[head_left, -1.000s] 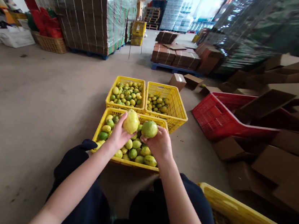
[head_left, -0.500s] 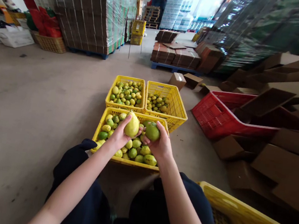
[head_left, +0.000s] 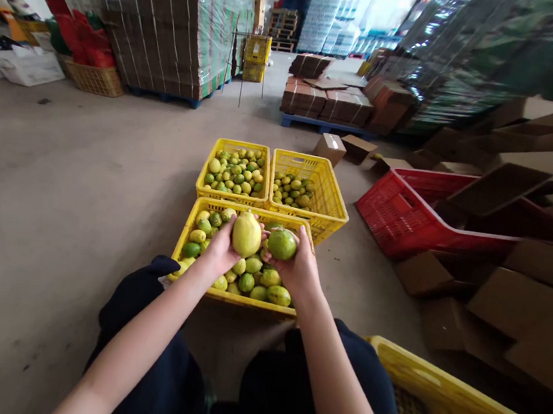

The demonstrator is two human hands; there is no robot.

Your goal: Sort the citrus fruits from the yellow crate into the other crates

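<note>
I count 4 yellow crates: 1 near crate (head_left: 187, 233) of fruit under my hands, 2 (head_left: 231, 195) (head_left: 330, 200) side by side beyond it, and 1 (head_left: 440, 388) cut off at the lower right, plus 1 red crate (head_left: 401, 215) half hidden by cardboard. My left hand (head_left: 223, 251) grips 1 yellow fruit (head_left: 246, 233) and my right hand (head_left: 299, 267) 1 green fruit (head_left: 282, 243), just above the near crate's far rim. Bare floor lies open to the left.
</note>
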